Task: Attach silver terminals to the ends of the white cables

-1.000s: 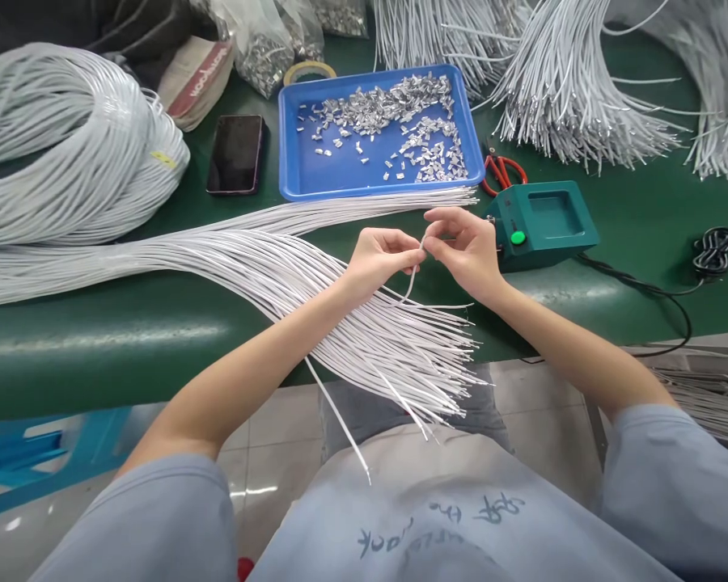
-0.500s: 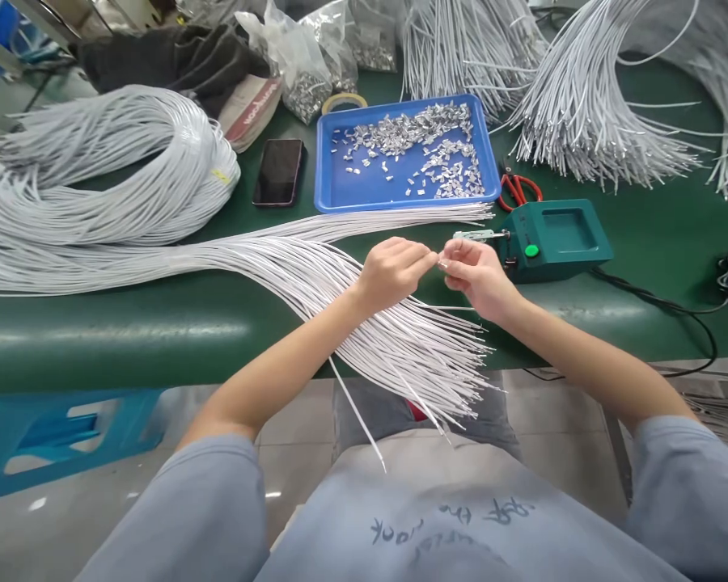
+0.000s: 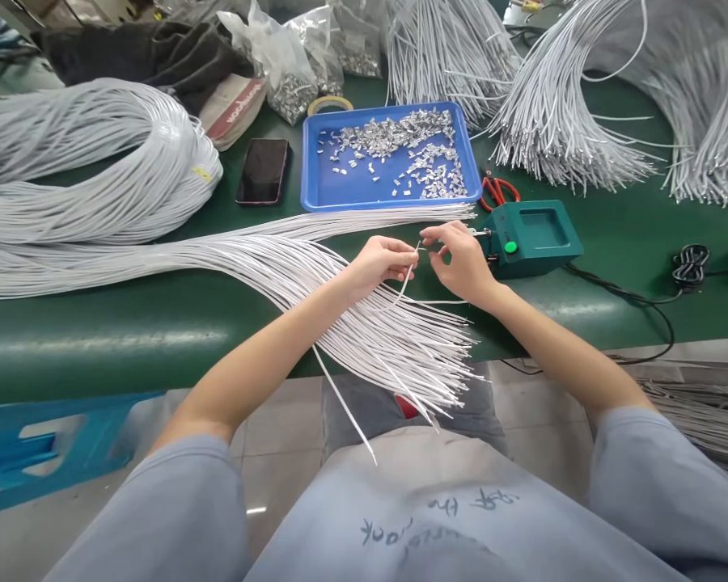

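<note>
My left hand pinches a white cable near its tip, which points up between the two hands. Close by on the right, my right hand has its fingers curled beside that tip, thumb and fingertips apart; nothing can be made out in it. Under my left forearm a fanned bundle of white cables spreads over the table edge. Just right of my right hand stands a green device with a bright green button. Behind the hands, a blue tray holds many small metal pieces.
A phone and yellow tape roll lie by the tray. Red-handled pliers are behind the device. Coiled cables fill the left, more bundles the back right. Bags of metal parts stand behind. A black cord runs right.
My hands have moved slightly apart, and the cable tip now shows between them. My right hand's fingers have opened from a pinch. The whole view has shifted a little.
</note>
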The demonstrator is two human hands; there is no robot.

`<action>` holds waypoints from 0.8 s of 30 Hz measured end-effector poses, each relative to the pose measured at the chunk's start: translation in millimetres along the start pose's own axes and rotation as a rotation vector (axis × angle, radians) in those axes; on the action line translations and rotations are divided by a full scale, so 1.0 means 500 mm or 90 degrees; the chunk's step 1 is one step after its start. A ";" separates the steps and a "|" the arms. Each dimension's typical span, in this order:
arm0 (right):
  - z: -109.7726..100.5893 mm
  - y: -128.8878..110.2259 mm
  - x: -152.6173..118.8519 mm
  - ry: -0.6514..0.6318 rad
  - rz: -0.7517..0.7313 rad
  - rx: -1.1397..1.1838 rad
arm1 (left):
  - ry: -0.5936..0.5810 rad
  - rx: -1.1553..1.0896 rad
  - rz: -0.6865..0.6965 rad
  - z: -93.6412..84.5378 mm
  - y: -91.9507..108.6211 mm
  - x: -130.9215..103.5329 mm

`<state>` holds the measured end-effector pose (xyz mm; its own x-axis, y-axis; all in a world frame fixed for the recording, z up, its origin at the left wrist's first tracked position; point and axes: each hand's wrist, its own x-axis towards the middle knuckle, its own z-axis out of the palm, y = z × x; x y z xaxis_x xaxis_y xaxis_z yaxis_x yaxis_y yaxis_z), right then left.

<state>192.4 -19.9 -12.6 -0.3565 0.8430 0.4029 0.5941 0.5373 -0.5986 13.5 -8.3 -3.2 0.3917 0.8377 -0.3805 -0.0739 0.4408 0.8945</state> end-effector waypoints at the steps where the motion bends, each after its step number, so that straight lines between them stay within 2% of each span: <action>1: 0.001 0.004 0.000 -0.021 -0.028 -0.046 | -0.005 -0.015 -0.005 -0.004 -0.001 0.003; 4: 0.003 0.008 -0.001 -0.057 -0.086 -0.150 | -0.026 -0.035 -0.007 -0.010 -0.004 0.008; 8: 0.003 0.009 0.001 -0.027 -0.146 -0.233 | -0.038 -0.046 -0.008 -0.009 -0.003 0.007; 17: -0.005 0.002 0.005 0.021 -0.194 -0.274 | -0.065 -0.028 -0.021 -0.005 0.004 0.001; 19: -0.005 -0.003 0.003 0.011 -0.151 -0.253 | -0.072 -0.031 -0.018 -0.001 0.003 0.000; 21: -0.005 -0.009 0.002 0.000 -0.069 -0.177 | -0.070 -0.006 0.007 0.004 -0.001 -0.002; 22: -0.005 -0.012 0.002 -0.008 -0.015 -0.109 | -0.059 0.035 0.040 0.006 -0.004 -0.003; 24: -0.007 -0.021 0.006 -0.035 0.125 0.089 | 0.002 0.183 0.171 0.010 -0.012 -0.006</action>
<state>187.8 -23.3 -2.7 -0.2849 0.9299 0.2326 0.5523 0.3576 -0.7530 17.3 -15.1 -6.0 0.3900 0.9123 -0.1248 0.0873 0.0983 0.9913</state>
